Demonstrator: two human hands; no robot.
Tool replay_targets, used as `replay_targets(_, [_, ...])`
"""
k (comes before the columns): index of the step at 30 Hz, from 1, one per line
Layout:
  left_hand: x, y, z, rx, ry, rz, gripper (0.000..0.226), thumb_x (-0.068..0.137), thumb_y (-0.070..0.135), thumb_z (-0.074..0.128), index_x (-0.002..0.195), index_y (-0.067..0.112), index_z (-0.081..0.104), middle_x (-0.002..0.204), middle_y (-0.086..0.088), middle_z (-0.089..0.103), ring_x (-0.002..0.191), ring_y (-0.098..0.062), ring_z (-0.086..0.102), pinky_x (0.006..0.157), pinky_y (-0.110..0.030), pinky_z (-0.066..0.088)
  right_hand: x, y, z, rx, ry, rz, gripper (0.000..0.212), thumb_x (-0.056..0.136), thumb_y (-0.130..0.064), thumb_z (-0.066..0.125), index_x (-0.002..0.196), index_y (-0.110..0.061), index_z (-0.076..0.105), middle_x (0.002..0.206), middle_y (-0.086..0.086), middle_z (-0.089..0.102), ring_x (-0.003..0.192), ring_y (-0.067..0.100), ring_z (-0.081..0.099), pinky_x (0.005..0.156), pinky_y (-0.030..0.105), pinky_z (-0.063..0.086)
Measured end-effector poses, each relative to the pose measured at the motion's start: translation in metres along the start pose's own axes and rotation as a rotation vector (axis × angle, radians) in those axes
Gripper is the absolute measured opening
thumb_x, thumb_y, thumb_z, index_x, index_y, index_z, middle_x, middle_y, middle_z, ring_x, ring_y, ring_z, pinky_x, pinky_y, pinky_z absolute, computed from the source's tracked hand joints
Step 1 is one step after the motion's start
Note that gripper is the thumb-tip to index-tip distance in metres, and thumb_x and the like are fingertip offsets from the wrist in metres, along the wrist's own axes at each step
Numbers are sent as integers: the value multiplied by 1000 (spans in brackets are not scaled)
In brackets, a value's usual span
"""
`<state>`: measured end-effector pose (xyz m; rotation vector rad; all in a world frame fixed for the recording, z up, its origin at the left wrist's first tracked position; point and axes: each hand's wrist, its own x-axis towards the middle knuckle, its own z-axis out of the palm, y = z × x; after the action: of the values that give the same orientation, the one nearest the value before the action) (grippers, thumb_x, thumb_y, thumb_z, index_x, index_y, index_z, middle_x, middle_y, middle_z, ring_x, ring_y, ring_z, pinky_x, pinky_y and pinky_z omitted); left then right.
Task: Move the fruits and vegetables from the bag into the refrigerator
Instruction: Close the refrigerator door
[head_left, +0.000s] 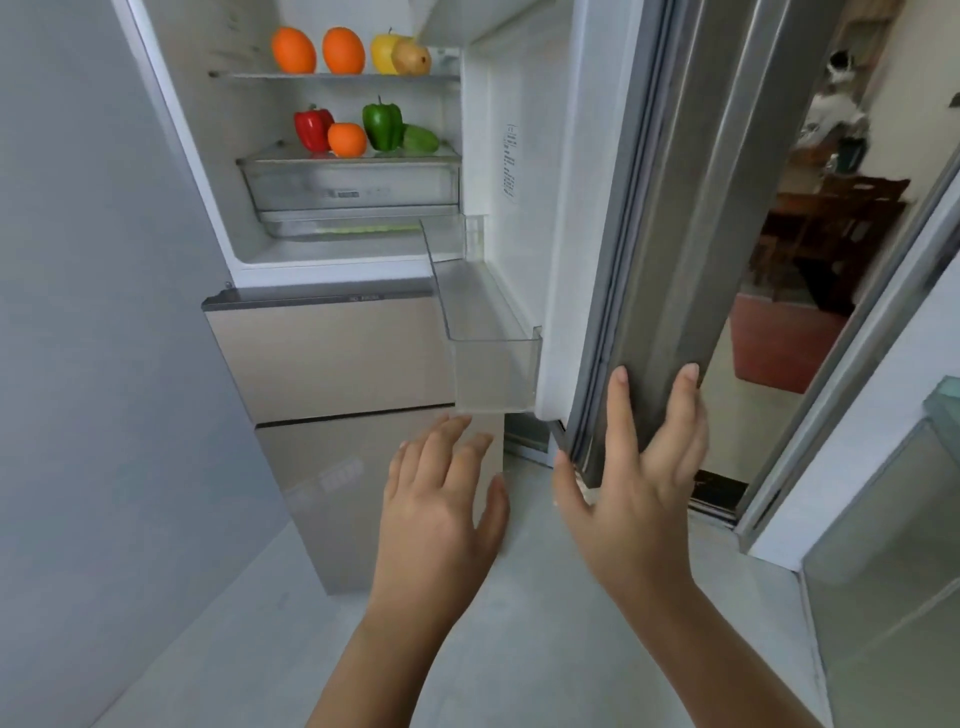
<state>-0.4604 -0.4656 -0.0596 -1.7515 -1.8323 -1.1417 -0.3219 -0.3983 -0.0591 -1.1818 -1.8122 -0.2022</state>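
Nearest the camera: both forearms reach forward over grey floor. Left hand (441, 499) is empty, fingers spread and relaxed, hovering in front of the lower drawer front (332, 358); its grip is open on nothing. Right hand (639, 467) is also open, palm flat against the edge of the refrigerator door (691, 218), fingers lying up along the grey gasket strip, thumb toward the inner side; it grasps nothing, only contacts the door. Just beyond the hands, an empty clear door bin (493, 343) projects from the door's inner liner. Farther in, the lower shelf (348, 158) carries a red bell pepper (311, 127), an orange (346, 139), a green bell pepper (383, 124) and a cucumber (420, 139), above a clear crisper drawer (353, 187). The upper shelf (337, 76) holds two oranges (293, 49), a yellow apple (384, 52) and a pear (411, 58). The bag is not in view. Judgement: loading looks complete or nearly so; the step in hand is likely shutting the door. The next move calls for a steady push to swing the door toward the cabinet, left hand kept clear of the bin and the closing gap. Nothing blocks the door's path; the produce sits well back from the shelf fronts.
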Motion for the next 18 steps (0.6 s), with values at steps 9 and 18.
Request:
replay_targets(9, [-33, -60, -52, 101, 44, -99, 31, 84, 25, 47, 106, 6, 61, 114, -13, 61, 104, -31, 56, 85, -42, 47, -27, -94, 21, 113, -90, -165, 61, 80, -30, 48, 136, -7, 41, 147, 22, 15, 132, 44, 20, 106, 53, 28])
replay_targets(18, [-49, -122, -81, 225, 85, -181, 30, 85, 26, 47, 109, 10, 56, 115, -10, 62, 114, -28, 52, 90, -44, 47, -22, -156, 69, 226, -207, -479, 58, 75, -20, 55, 131, -6, 46, 144, 25, 29, 133, 39, 24, 107, 49, 28])
